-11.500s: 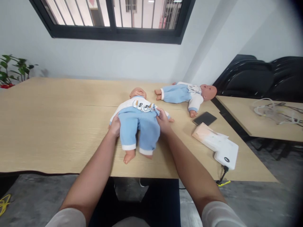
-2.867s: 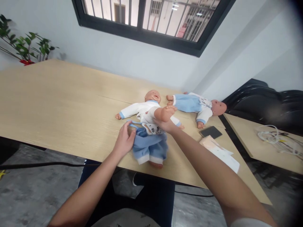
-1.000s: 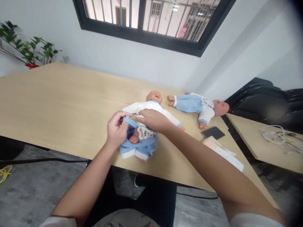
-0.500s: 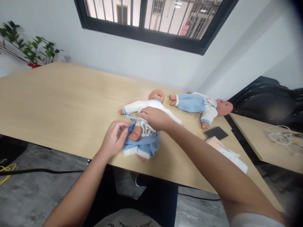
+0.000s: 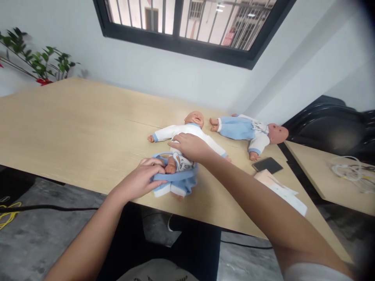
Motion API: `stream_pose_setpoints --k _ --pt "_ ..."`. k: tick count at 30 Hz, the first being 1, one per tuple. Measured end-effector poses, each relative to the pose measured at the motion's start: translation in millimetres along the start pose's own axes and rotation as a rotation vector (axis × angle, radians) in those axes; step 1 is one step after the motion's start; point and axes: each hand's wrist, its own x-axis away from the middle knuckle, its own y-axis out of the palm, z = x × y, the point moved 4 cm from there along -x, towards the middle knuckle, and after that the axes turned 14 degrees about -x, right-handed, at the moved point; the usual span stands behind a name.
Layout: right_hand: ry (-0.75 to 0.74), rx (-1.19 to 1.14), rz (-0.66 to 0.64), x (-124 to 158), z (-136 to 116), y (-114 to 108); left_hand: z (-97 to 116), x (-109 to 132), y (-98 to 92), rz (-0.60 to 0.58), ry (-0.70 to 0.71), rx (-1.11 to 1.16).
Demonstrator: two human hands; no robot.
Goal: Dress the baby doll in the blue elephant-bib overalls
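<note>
A baby doll [image 5: 190, 128] in a white top with blue cuffs lies on its back, head toward the window. My right hand [image 5: 191, 146] is curled over its belly, gripping it there; some of those fingertips are hidden. Light-blue doll trousers [image 5: 184, 185] with white hems sit around the doll's lower body. The fingers of my left hand [image 5: 145, 177] are closed on the trousers' waistband at the left side. Close to those fingers, one bare doll foot [image 5: 170, 168] sticks out above the waistband. The other foot shows at a trouser hem.
Another doll [image 5: 237, 128], in blue and white, lies at the right of the wooden table [image 5: 88, 128]. Near it are a dark phone [image 5: 267, 165] and white papery or cloth pieces [image 5: 284, 193]. A plant [image 5: 43, 64] stands at the far left; black chairs [image 5: 328, 125] are at right.
My left hand has moved right and closed on the waistband, which is now drawn out beside the bare foot. The right hand stays on the doll's belly.
</note>
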Motion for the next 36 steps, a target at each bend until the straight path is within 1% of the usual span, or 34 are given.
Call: stream_pose_setpoints --k 4,6,9,12,13,16,17,18,19,21,22,23,24,25,26,27,28,29,30,31,33,34,36 --pt "-0.027 0.007 0.013 -1 -4 0 -1 0 1.0 0.056 -0.023 0.046" --pt "-0.054 -0.032 0.03 -2 -5 4 -4 -4 3.8 0.074 -0.067 0.063" --pt "-0.137 -0.128 0.029 -5 -9 12 -12 -14 12.2 0.062 -0.173 0.124" --pt "-0.21 -0.252 -0.02 -10 -14 18 -21 -29 21.6 0.073 -0.245 0.255" --pt "-0.195 -0.293 -0.043 -11 -13 20 -23 -35 23.4 0.107 -0.265 0.284" --pt "-0.067 -0.445 -0.138 -13 -3 21 -31 -54 26.3 0.264 -0.309 0.301" --pt "-0.032 -0.505 -0.142 -12 2 19 -33 -61 28.0 0.3 -0.315 0.297" --pt "-0.001 -0.563 -0.11 -10 7 15 -36 -67 30.7 0.321 -0.324 0.287" --pt "0.04 -0.609 -0.033 -7 11 9 -39 -73 34.4 0.327 -0.337 0.273" --pt "0.19 -0.632 0.216 5 12 -2 -47 -83 44.5 0.307 -0.377 0.243" --pt "0.291 -0.614 0.341 14 7 -5 -52 -87 50.3 0.29 -0.405 0.235" --pt "0.378 -0.584 0.435 24 -5 -6 -57 -90 56.4 0.27 -0.436 0.233" --pt "0.426 -0.556 0.474 34 -24 -2 -61 -93 62.4 0.247 -0.463 0.236" --pt "0.418 -0.549 0.448 43 -49 6 -65 -96 68.1 0.224 -0.487 0.238" --pt "0.341 -0.545 0.355 49 -78 17 -69 -99 72.9 0.207 -0.512 0.234" --pt "0.233 -0.539 0.224 55 -109 32 -72 -102 77.0 0.194 -0.541 0.224" --pt "0.153 -0.536 0.119 60 -138 47 -75 -105 80.4 0.187 -0.58 0.209" --pt "0.149 -0.532 0.066 66 -159 61 -77 -108 83.2 0.191 -0.639 0.197" --pt "0.243 -0.522 0.081 71 -172 74 -80 -110 85.7 0.204 -0.711 0.19" --pt "0.331 -0.527 0.102 74 -180 85 -81 -112 88.0 0.221 -0.785 0.188" --pt "0.529 -0.531 0.178 77 -181 102 -82 -115 93.1 0.249 -0.891 0.196" --pt "0.605 -0.532 0.213 77 -176 108 -81 -116 95.6 0.255 -0.91 0.2" --pt "0.729 -0.516 0.259 77 -164 115 -77 -118 99.8 0.255 -0.9 0.207"
